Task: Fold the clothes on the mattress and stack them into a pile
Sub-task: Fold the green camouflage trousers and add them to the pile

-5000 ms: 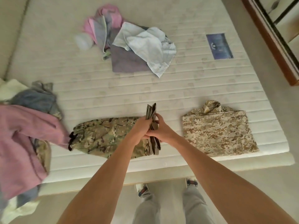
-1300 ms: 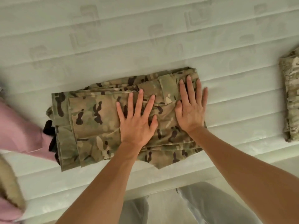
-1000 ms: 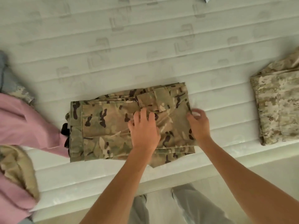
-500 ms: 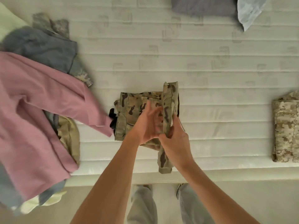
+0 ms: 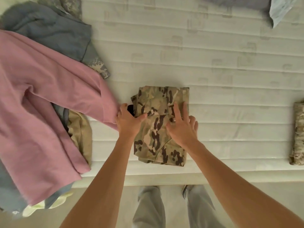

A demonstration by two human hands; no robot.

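Half a second ago both hands pinched an upright fold of the camouflage garment (image 5: 160, 127) above the mattress (image 5: 213, 66); now that fold is laid down, and the garment lies flat as a compact, roughly rectangular bundle near the mattress's front edge. Directly under and between the two hands it sits, its far end reaching beyond the fingertips and its near end drawing back toward the wrists.

At the bundle's left edge, the left hand (image 5: 129, 123) rests with its thumb stretched rightward across the cloth and its fingers curled down over the side, next to a small dark bit of fabric (whether those fingers actually grip anything I cannot tell). On the bundle's right half lies the right hand (image 5: 182, 127), palm down and fingers spread, straight, pressing the top layer flat; its outer fingers reach past the right edge, over the mattress.

Just left of the left hand, touching or nearly touching its knuckles, a large pink garment (image 5: 41, 104) sprawls over the mattress's corner. A grey-blue garment (image 5: 49, 28) lies beyond it, farther from the hands, and a tan piece (image 5: 81, 134) shows from under the pink cloth's near side. Well off to the right of the right hand, a folded desert-camouflage garment (image 5: 297, 134) sits at the frame's edge. Far beyond the right hand's fingertips, a pale blue cloth (image 5: 279, 9) hangs into view.
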